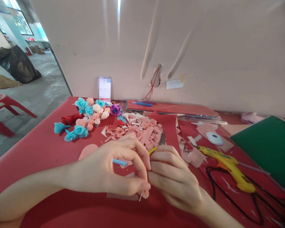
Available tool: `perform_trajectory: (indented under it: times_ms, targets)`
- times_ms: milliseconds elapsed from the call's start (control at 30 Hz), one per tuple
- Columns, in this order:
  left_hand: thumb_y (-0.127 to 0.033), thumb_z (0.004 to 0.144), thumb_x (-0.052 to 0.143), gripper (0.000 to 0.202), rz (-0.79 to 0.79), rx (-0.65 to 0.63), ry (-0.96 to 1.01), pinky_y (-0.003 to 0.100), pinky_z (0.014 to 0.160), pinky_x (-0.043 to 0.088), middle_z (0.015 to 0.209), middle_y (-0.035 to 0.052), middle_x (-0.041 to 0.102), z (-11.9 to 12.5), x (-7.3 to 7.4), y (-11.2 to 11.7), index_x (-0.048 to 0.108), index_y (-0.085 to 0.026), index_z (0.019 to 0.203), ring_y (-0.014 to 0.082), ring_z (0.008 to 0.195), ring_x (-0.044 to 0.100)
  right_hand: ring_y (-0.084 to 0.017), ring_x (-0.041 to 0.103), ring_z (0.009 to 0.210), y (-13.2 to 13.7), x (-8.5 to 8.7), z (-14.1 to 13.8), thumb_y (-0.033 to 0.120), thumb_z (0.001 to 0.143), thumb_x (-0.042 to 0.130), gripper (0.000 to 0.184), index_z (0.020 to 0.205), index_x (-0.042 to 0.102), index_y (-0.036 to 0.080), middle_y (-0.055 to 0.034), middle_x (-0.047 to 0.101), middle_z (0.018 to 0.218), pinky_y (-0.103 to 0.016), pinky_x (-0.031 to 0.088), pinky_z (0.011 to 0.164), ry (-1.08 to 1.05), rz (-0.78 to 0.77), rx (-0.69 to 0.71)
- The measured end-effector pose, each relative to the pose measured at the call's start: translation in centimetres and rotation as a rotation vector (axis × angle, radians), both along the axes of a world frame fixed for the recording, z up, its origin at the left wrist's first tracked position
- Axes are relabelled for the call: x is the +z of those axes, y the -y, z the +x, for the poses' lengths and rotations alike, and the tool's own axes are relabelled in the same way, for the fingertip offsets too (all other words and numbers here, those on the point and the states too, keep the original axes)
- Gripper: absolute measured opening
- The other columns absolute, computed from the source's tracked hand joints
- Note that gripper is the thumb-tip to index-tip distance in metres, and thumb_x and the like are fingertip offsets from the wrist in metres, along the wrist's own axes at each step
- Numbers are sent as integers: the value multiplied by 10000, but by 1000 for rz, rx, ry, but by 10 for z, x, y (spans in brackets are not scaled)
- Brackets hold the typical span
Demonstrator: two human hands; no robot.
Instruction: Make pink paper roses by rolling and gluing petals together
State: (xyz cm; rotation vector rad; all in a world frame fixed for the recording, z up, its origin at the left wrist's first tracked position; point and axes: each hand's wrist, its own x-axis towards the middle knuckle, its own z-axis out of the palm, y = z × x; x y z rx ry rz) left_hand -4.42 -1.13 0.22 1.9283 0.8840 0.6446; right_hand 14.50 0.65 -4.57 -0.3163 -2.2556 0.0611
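Note:
My left hand [123,167] is closed in a pinch, thumb against fingers. At its fingertips is a small pink paper flower [145,193], with a thin white stick poking out below. My right hand [175,177] is right beside it, fingers curled and touching or nearly touching the left fingers; what it grips is hidden. Behind its knuckles show a yellow handle [153,150] and a grey metal part; I cannot tell whether it is held. A light blue pen-like stick [120,162] lies beyond my left hand. A heap of cut pink paper pieces [144,129] sits past both hands.
Blue, pink and white paper flowers [89,110] are grouped at the back left. A yellow glue gun [230,167] with a black cord lies right, near a white oval object [214,138] and a green board [268,148]. A phone [104,89] leans against the panel.

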Motion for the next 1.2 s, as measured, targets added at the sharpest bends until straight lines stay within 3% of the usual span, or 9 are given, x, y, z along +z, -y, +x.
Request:
perform_trajectory:
  times_ms: [233, 500, 700, 767, 933, 1200]
  targets:
    - [-206, 678, 650, 93, 9, 78, 7, 203, 656, 460, 809, -23, 572, -1, -4, 0, 680, -222, 592, 119, 762, 573, -128, 520, 676, 0, 2, -1, 173, 926, 376, 288, 744, 600, 173, 18, 681, 655, -292, 430, 663, -18, 33, -19]
    - [-109, 670, 657, 138, -37, 74, 56, 165, 675, 412, 793, -53, 540, 2, -8, 3, 658, -221, 589, 67, 721, 522, -130, 509, 671, 0, 2, 0, 180, 918, 400, 269, 735, 598, 172, 16, 683, 660, -294, 428, 638, -21, 45, -7]
    - [-189, 731, 607, 62, -20, 192, 54, 248, 710, 419, 854, -21, 579, 0, -4, 3, 637, -216, 683, 128, 808, 532, -142, 504, 677, 0, 0, 0, 126, 867, 491, 168, 778, 623, 180, 9, 709, 713, -300, 439, 616, -42, 49, -19]
    - [-168, 756, 570, 114, 25, 154, 111, 264, 726, 421, 823, -10, 607, -1, -3, 2, 656, -224, 705, 137, 816, 533, -147, 501, 674, -1, 0, 0, 114, 855, 504, 158, 780, 627, 178, 5, 711, 716, -304, 438, 605, -56, 32, -11]
    - [-148, 808, 516, 212, 169, -14, 132, 276, 816, 405, 710, -4, 651, 0, -2, 1, 687, -210, 698, 138, 834, 529, -166, 507, 707, -3, 0, 2, 76, 854, 465, 202, 810, 639, 168, -45, 696, 756, -305, 460, 594, -61, -86, 22]
    - [-101, 789, 526, 166, 320, 104, 132, 268, 796, 421, 823, 6, 581, -1, -13, -3, 652, -194, 844, 129, 848, 500, -154, 509, 709, -5, -10, -2, 125, 871, 449, 196, 884, 633, 190, -39, 630, 744, -306, 458, 627, -176, -430, 117]
